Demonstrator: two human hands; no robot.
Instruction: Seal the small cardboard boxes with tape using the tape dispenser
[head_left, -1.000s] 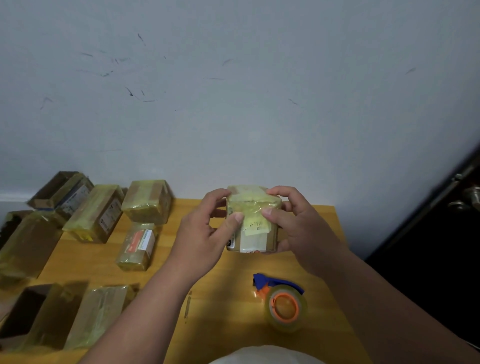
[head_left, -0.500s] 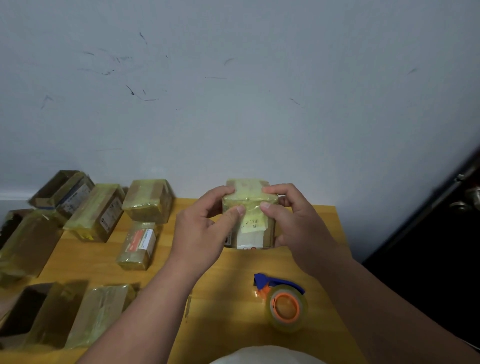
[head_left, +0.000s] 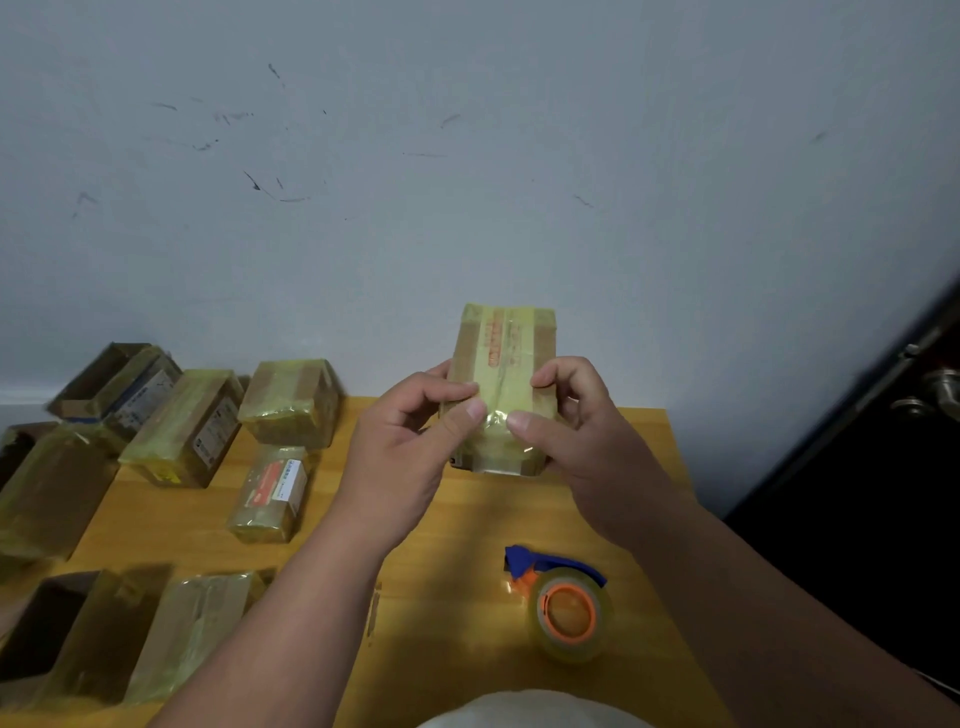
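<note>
Two hands, left (head_left: 410, 447) and right (head_left: 582, 441), hold the box (head_left: 501, 384) above the worktop (head_left: 467, 519), your fingers (head_left: 470, 410) curled round it, thumbs pressing tape. Uneven pressure could wrinkle it; the dispenser (head_left: 563, 605) lies near.

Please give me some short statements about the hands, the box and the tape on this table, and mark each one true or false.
1. Both hands hold the same box. True: the left hand and the right hand grip it from either side.
2. The tape dispenser is in the right hand. False: it lies on the table, in front of the right forearm.
3. The held box rests flat on the table. False: it is lifted above the table.
4. Several other boxes lie at the left of the table. True: for example the box with the red label.
5. The tape roll has an orange core. True.
</note>
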